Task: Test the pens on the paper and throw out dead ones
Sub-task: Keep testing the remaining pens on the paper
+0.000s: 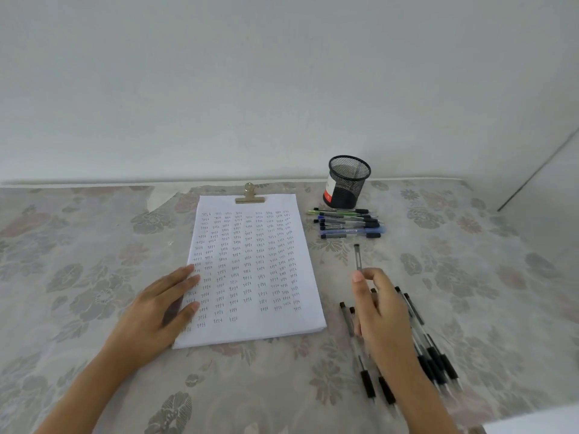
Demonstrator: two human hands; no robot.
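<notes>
A grey pen [357, 257] stands right of centre, its lower end pinched by the curled fingers of the right hand [380, 305], above the loose pens [429, 349] at lower right. It seems chosen for testing. Next, its tip must reach a blank patch of the paper [250, 267], which the left hand [159, 303] holds down with flat fingers.

Floral table [94, 245], paper [250, 327], pens [347, 223], mesh cup [347, 183]

Plain pale wall [250, 73], floral-patterned table covering [94, 245], soft even light
</notes>
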